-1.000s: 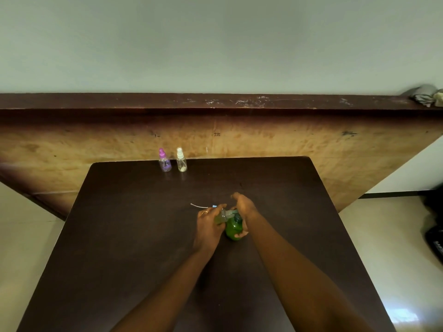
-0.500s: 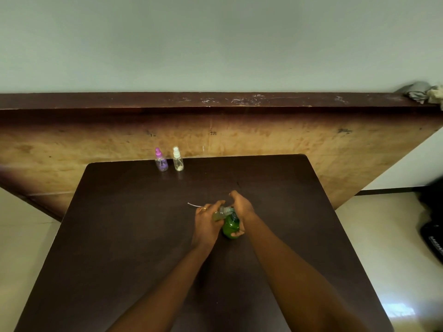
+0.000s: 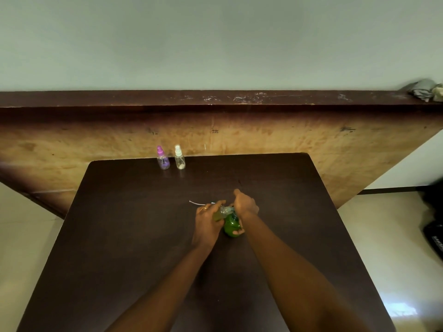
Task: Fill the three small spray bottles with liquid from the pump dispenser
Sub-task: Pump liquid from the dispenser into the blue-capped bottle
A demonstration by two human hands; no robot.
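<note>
Dispenser point(image 3: 231, 225) mid table point(image 3: 119, 236); right hand point(image 3: 245, 206) grips it, palm on pump. Left hand point(image 3: 207, 221) grasps bottle point(image 3: 218, 215) at spout, greenish fill showing. Sprayer point(image 3: 199, 203) lies just beyond. Purple bottle point(image 3: 163, 160) and white bottle point(image 3: 179, 160) stand capped at far edge, look near-empty: probably two left.

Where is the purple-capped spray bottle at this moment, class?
In the head view the purple-capped spray bottle stands upright at the far edge of the table, left of centre, just left of the white-capped bottle.
</note>
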